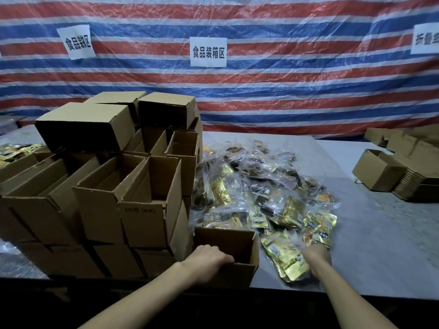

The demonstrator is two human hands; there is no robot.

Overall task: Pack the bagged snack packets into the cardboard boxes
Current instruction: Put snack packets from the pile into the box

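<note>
Left hand (209, 258) grip clasps open box (238, 274) rim; right hand (317, 256) blurred on packets (280, 255), grip unreadable.

Matt brown cardboard boxes (152, 203); glossy gold foil packets (282, 255) in clear crinkled plastic.

2 bare forearms out, left grip (209, 260) curled knuckles-up, right grip (317, 256) farther forward (blurred)
</note>
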